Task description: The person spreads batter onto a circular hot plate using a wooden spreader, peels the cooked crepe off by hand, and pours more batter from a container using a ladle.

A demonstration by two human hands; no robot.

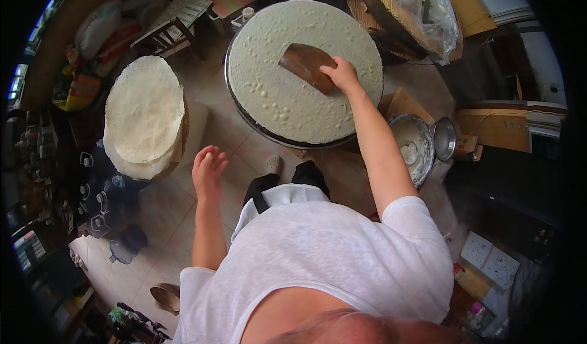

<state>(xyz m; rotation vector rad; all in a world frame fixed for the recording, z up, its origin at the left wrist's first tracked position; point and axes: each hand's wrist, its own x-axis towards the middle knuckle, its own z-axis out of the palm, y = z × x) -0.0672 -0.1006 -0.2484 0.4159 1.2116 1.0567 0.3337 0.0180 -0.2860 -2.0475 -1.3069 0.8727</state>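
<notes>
My right hand [341,74] grips one end of a curved brown scraper [306,65], which looks wooden. The scraper rests on a wide sheet of pale batter [284,101] that covers nearly all of a large round griddle [250,123]. Bubbles dot the batter, most of them at the lower left and along the far side. My left hand [209,172] hangs in the air with nothing in it, its fingers slightly curled and apart. Left of it lies a stack of large thin pancakes [146,115] on a round support.
Right of the griddle stand a batter-smeared bowl [415,142] and a metal basin [445,138]. Several large water bottles [98,197] crowd the floor at left. A wooden chair [172,37] is at the far left; plastic film [429,14] drapes a round woven thing at the far right.
</notes>
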